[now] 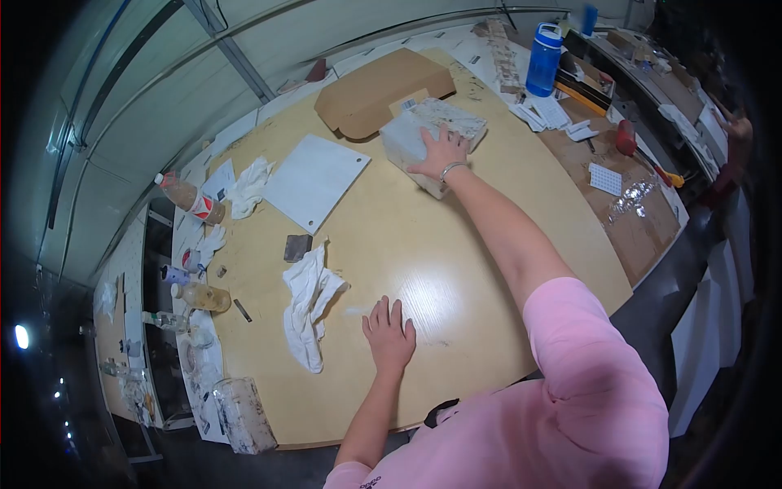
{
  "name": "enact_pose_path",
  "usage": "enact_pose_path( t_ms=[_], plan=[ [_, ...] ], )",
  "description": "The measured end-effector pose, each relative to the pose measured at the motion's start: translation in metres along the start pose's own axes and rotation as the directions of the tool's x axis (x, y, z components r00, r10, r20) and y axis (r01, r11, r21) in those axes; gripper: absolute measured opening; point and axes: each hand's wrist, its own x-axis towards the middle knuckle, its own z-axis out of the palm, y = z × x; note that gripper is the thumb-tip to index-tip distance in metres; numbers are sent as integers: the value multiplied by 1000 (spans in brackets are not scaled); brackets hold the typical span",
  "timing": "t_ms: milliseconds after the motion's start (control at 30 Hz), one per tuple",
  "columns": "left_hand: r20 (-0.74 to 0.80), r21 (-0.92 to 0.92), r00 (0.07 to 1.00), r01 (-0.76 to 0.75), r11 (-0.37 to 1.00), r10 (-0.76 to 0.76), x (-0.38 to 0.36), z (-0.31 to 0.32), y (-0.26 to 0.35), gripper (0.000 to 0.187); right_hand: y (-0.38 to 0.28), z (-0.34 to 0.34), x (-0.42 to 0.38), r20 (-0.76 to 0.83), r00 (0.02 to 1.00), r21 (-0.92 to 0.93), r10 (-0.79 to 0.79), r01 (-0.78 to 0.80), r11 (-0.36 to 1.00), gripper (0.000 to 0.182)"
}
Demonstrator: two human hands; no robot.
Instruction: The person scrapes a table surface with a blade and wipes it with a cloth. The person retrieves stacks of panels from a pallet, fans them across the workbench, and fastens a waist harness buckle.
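Note:
My right hand [444,153] reaches to the far side of the table, fingers spread over a whitish, stained block [405,138] that looks wrapped. The palm covers part of the block. Flat on the tabletop near me lies my left hand [391,336], fingers apart and nothing in it. Left of that hand is a crumpled white cloth [305,306], with a small dark square block [298,248] just beyond it. A white square panel [316,181] with holes near two corners lies between the cloth and a brown cardboard piece [383,90].
Bottles, including one of yellowish liquid [205,297], line the left edge near a white glove [212,243]. Another stained block [244,416] sits at the near left corner. At right are a blue water bottle [543,61] and a red-headed tool [626,138] on cardboard.

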Motion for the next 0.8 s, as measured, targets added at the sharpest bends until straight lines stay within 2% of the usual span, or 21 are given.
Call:
enact_pose_path(
  t_ms=[100,200,300,400,600,800],
  plan=[
    [24,5,999,24,1000,-24,3,-2,2,48,3,5,11,51,998,-11,36,-36,999,91],
    [-14,18,1000,9,1000,-9,2,0,2,48,11,15,12,8,999,-11,-33,33,999,89],
    [-1,4,1000,26,1000,-26,3,-2,6,47,10,14,1,-3,1000,-54,12,-12,998,88],
    [8,18,1000,26,1000,-26,2,0,5,46,17,5,-33,37,998,-11,56,-56,998,87],
    [-38,-16,999,-11,1000,10,-4,1,4,43,73,-30,-113,81,995,27,-53,51,998,86],
    [-44,-53,999,-31,998,29,-9,-1,3,41,141,-49,-158,35,999,-16,37,-36,999,86]
  ],
)
